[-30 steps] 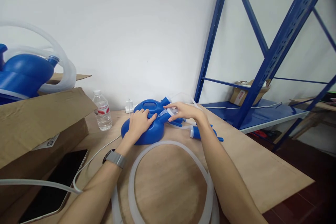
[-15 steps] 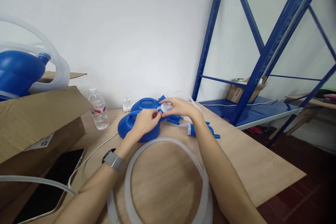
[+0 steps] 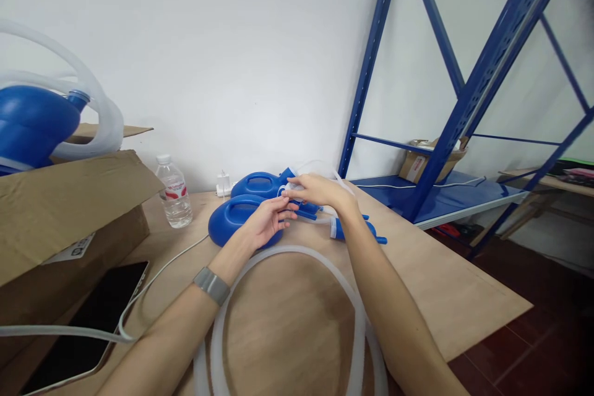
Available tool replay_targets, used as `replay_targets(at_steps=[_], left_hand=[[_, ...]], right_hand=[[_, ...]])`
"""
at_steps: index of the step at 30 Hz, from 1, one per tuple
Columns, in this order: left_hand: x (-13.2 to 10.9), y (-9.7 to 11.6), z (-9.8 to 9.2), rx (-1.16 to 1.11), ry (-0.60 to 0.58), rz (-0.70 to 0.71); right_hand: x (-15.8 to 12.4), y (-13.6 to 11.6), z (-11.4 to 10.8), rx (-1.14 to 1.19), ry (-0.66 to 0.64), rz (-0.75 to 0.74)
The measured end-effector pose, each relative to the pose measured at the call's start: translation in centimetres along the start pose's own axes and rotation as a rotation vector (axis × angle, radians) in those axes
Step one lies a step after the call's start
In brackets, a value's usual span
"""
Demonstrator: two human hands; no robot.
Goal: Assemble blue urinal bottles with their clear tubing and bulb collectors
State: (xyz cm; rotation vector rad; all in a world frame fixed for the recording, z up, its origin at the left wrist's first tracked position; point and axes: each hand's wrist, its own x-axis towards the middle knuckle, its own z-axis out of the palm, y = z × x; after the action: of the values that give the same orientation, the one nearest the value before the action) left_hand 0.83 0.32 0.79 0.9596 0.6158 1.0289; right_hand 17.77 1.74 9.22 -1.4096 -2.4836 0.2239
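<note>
A blue plastic jug (image 3: 229, 226) with a moulded handle lies on the table, its neck end covered by my hands. My left hand (image 3: 269, 219) is at the neck, palm turned partly up, thumb and forefinger pressed together and the other fingers loosely curled. What they pinch is hidden. My right hand (image 3: 320, 190) bends over the same spot from the right, fingers closed around a translucent white cap (image 3: 281, 189), mostly hidden. Behind lies a second blue jug (image 3: 255, 184). A clear, thick white hose (image 3: 297, 249) loops on the table below both hands.
Right of my hands lies a blue cup-like part (image 3: 341, 230). At left are a water bottle (image 3: 175, 195), an open cardboard box (image 3: 74, 216) holding another blue jug (image 3: 37, 120), and a black tablet (image 3: 88, 322) with a white cable. Blue shelving (image 3: 431, 198) stands at right.
My left hand has rolled over, turning its palm upward and its loose fingers outward, at the jug's neck. My right hand has tipped slightly downward over the cap.
</note>
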Motion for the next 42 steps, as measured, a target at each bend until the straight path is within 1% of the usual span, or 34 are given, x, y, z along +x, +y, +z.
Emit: replay_targets(at_steps=[2, 5, 9, 12, 18, 23, 26, 29, 32, 35, 38, 42], left_hand=[[0.1, -0.5, 0.1, -0.005, 0.011, 0.053], [0.2, -0.9, 0.1, 0.010, 0.011, 0.085], [0.4, -1.3, 0.1, 0.058, 0.015, 0.138], [0.5, -1.6, 0.0, 0.100, -0.009, 0.179], [0.4, -2.0, -0.4, 0.085, -0.076, 0.202], [0.5, -2.4, -0.7, 0.115, -0.130, 0.227], [0.4, -2.6, -0.5, 0.178, -0.132, 0.227], [0.3, -2.2, 0.1, 0.246, -0.066, 0.222], [-0.1, -1.1, 1.1, 0.355, 0.077, 0.193], [-0.5, 0.0, 1.9, 0.436, 0.191, 0.147], [-0.7, 0.7, 2.3, 0.448, 0.222, 0.119], [-0.8, 1.1, 2.0, 0.428, 0.221, 0.053]], right_hand=[[0.0, -0.1, 0.0, 0.044, -0.019, -0.007], [-0.1, -0.3, -0.1, 0.117, -0.068, -0.039], [-0.3, -0.7, -0.2, 0.114, -0.064, -0.049], [-0.1, -0.6, 0.0, 0.127, -0.073, -0.076], [0.2, 0.0, 0.5, 0.301, -0.150, -0.123], [-0.1, -0.3, 0.2, 0.313, -0.151, -0.149], [-0.1, -0.1, 0.1, 0.286, -0.142, -0.123], [-0.1, 0.4, 0.1, 0.176, -0.079, -0.108], [-0.1, 0.6, 0.2, 0.054, 0.003, -0.085], [-0.4, 0.3, 0.0, 0.028, 0.023, -0.049], [-0.6, 0.1, -0.4, 0.121, 0.002, -0.037], [-1.4, 0.6, -1.2, 0.383, -0.081, 0.006]])
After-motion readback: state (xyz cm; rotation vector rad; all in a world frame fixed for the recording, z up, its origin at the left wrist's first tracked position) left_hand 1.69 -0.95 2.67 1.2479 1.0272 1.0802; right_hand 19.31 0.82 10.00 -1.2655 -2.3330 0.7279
